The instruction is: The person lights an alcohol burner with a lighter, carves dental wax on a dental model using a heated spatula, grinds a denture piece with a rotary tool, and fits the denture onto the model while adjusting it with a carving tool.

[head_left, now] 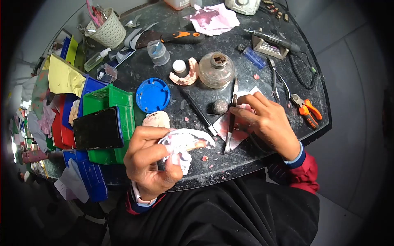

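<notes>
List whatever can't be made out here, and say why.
Head view:
White crumpled piece: partly covered by the left hand.
Pink-stained paper: partly hidden by the right hand.
Pinkish container: its top is cut off by the upper edge.
Writing on the pale cast: too small to read surely.

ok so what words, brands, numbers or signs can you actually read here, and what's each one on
"CAM...": on the orange handle of the pliers; the end of the word is unclear.
Handwriting, too blurred to quote: on the pale block.
No other text, number or sign can be made out.
</notes>
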### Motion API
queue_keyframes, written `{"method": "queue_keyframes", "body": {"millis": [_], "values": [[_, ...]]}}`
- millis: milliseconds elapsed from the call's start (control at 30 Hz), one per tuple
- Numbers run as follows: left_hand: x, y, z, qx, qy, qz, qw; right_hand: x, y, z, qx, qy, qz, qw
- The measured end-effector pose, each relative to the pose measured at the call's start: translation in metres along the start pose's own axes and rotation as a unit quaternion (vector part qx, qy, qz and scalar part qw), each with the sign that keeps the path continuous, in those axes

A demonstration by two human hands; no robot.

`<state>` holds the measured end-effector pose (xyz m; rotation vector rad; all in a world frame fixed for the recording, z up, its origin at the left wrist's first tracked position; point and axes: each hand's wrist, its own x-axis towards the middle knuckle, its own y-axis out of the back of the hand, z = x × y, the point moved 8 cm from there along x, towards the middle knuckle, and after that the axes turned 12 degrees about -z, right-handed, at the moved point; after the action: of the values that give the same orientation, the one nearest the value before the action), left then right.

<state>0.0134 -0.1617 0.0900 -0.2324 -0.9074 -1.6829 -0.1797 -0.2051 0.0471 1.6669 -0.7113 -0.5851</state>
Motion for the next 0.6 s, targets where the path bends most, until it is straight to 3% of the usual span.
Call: {"method": "queue_keyframes", "body": {"millis": [133, 333, 400, 500, 600], "values": [[-0.003, 0.006, 0.004, -0.003, -0.014, 0.052, 0.999, 0.017, -0.019, -0.003, -0.052, 0.079, -0.086, 0.992], [-0.004, 0.012, 0.000, 0.021, -0.033, 0.076, 0.996, 0.017, -0.017, 0.000, -0.118, 0.157, -0.050, 0.979], [-0.004, 0.012, -0.004, 0.017, -0.034, 0.088, 0.995, 0.012, -0.013, 0.009, -0.137, 0.139, -0.036, 0.980], [-0.006, 0.011, -0.009, -0.008, -0.043, 0.110, 0.993, 0.008, 0.011, 0.020, -0.101, 0.127, 0.059, 0.985], [-0.005, 0.010, -0.011, -0.016, -0.055, 0.096, 0.994, -0.009, 0.037, 0.044, 0.033, 0.080, 0.213, 0.973]]}}
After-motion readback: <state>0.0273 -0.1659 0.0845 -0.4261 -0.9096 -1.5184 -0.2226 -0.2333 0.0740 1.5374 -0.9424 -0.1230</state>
